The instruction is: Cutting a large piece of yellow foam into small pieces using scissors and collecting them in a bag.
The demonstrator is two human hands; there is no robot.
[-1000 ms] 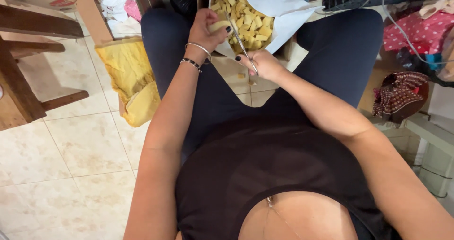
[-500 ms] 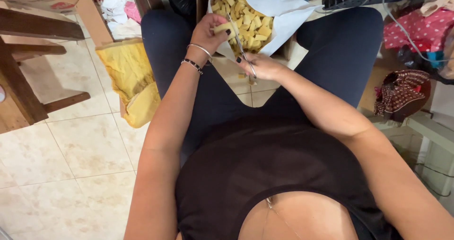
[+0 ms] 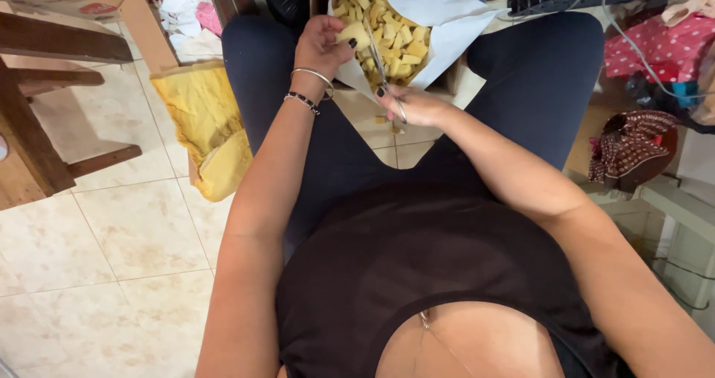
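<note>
My left hand (image 3: 322, 44) pinches a pale yellow foam piece (image 3: 354, 32) between thumb and fingers, just over the near edge of a cardboard box. My right hand (image 3: 414, 107) grips the handles of metal scissors (image 3: 380, 67), whose blades point up towards that piece. The box (image 3: 456, 80) sits between my knees, lined with white paper (image 3: 447, 14) and filled with several small yellow foam cubes (image 3: 395, 38). Two bracelets circle my left wrist.
A yellow cloth bag (image 3: 205, 125) lies on the tiled floor at my left. Wooden furniture legs (image 3: 45, 125) and an open carton with clothes (image 3: 179, 13) stand at the far left. A red spotted fabric (image 3: 655, 46), a brown patterned bag (image 3: 633, 143) and cables crowd the right.
My left hand has stayed at the box edge with the foam piece; the scissors have shifted slightly and their blades now reach closer to it.
</note>
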